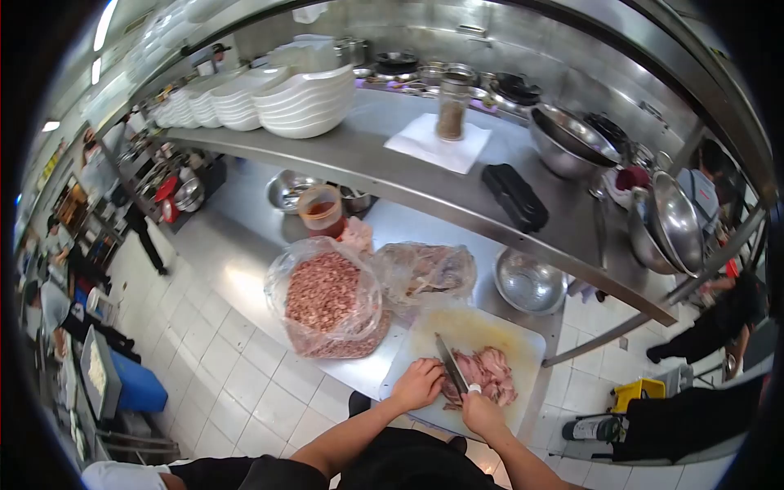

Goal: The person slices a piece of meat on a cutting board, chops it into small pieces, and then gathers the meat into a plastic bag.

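On the white cutting board [527,347] lies a pile of raw meat [494,371]. My right hand [483,412] is closed around the white handle of a knife [451,361], whose blade points up and left across the meat. Just left of the blade, my left hand [419,384] rests on the board at the meat's left edge, fingers bent together; what they press on is too small to make out. Beyond the board sit a large clear bag of chopped meat [322,294] and another clear bag [429,273] with meat in it.
A metal bowl [531,282] stands behind the board, and a tub of red liquid [321,211] behind the bags. Overhead, a steel shelf [367,159] holds stacked white bowls [302,102], a jar [452,106] and a black case [514,198]. Several people stand at both sides.
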Available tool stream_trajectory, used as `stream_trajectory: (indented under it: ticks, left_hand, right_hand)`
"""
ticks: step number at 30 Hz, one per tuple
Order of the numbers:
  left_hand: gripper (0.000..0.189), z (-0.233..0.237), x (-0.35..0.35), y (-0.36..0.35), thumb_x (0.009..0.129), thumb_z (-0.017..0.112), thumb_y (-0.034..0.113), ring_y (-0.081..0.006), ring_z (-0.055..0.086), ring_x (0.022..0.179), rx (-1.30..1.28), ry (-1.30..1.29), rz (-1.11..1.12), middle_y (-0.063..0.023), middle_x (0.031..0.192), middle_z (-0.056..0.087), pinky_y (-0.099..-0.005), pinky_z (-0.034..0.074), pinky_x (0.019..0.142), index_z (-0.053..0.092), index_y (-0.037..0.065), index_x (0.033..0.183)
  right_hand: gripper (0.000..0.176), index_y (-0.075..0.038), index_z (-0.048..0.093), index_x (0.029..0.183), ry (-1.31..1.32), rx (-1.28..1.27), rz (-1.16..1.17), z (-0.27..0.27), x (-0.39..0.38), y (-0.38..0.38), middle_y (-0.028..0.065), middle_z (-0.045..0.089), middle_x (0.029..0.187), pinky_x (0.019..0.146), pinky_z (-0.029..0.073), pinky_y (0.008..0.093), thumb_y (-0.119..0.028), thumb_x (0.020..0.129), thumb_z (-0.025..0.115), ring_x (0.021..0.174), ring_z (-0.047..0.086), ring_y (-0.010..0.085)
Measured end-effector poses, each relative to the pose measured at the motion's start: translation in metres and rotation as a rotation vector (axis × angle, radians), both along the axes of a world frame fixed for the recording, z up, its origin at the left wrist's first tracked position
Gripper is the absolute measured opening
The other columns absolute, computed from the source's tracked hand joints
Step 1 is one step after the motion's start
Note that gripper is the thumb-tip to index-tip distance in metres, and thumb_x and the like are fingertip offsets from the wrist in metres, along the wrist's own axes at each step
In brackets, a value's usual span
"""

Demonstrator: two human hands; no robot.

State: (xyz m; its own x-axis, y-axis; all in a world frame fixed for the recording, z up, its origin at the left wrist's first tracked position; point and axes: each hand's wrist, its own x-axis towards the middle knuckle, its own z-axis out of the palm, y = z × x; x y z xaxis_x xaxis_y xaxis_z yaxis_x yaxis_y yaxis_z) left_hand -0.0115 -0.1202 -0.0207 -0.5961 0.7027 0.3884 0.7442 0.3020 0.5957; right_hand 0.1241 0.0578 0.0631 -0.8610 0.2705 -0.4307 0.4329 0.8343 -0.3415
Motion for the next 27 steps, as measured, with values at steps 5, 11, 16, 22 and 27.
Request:
stream_trajectory:
  ticks: [5, 11, 16, 22, 27]
  left_hand:
    - [0.025, -0.001, 0.001, -0.001, 0.098, 0.071, 0.018, -0.0384, 0.062, 0.117, -0.038, 0.031, 0.006, -0.0148, 0.128, 0.066, -0.0488, 0.050, 0.105, 0.069, 0.006, 0.120]
    - [0.025, 0.003, 0.001, -0.006, 0.101, 0.069, 0.019, -0.0356, 0.060, 0.121, -0.061, 0.026, 0.023, -0.0135, 0.132, 0.064, -0.0469, 0.050, 0.105, 0.068, 0.004, 0.121]
    - [0.023, -0.004, 0.001, -0.002, 0.102, 0.066, 0.019, -0.0352, 0.059, 0.121, -0.041, -0.009, -0.032, -0.0127, 0.132, 0.064, -0.0458, 0.050, 0.105, 0.067, 0.005, 0.121]
    - [0.023, -0.006, 0.000, -0.003, 0.101, 0.067, 0.018, -0.0352, 0.059, 0.120, -0.011, 0.002, -0.024, -0.0130, 0.132, 0.064, -0.0456, 0.050, 0.104, 0.068, 0.005, 0.120]
    - [0.024, -0.004, 0.002, -0.003, 0.100, 0.067, 0.017, -0.0354, 0.059, 0.119, -0.017, 0.001, -0.026, -0.0133, 0.131, 0.063, -0.0458, 0.050, 0.104, 0.067, 0.005, 0.122]
  right_hand:
    - [0.044, 0.003, 0.068, 0.109, 0.092, 0.031, 0.021, -0.035, 0.005, 0.005, 0.0319, 0.077, 0.093, 0.080, 0.059, 0.0646, -0.037, 0.114, 0.049, 0.086, 0.076, 0.0525]
    - [0.043, 0.005, 0.064, 0.105, 0.160, 0.071, 0.007, -0.031, 0.004, -0.001, 0.0315, 0.075, 0.085, 0.072, 0.060, 0.0634, -0.036, 0.113, 0.052, 0.080, 0.075, 0.0533]
    - [0.043, 0.005, 0.064, 0.105, 0.150, 0.083, 0.005, -0.030, 0.006, 0.003, 0.0332, 0.075, 0.089, 0.076, 0.060, 0.0635, -0.036, 0.113, 0.053, 0.084, 0.075, 0.0538]
    - [0.044, 0.006, 0.064, 0.107, 0.124, 0.053, -0.021, -0.022, 0.004, -0.001, 0.0342, 0.075, 0.092, 0.079, 0.059, 0.0634, -0.036, 0.112, 0.053, 0.087, 0.075, 0.0544]
    - [0.044, 0.006, 0.064, 0.109, 0.129, 0.067, -0.015, -0.022, 0.006, -0.001, 0.0341, 0.075, 0.091, 0.079, 0.059, 0.0636, -0.036, 0.113, 0.052, 0.087, 0.075, 0.0550]
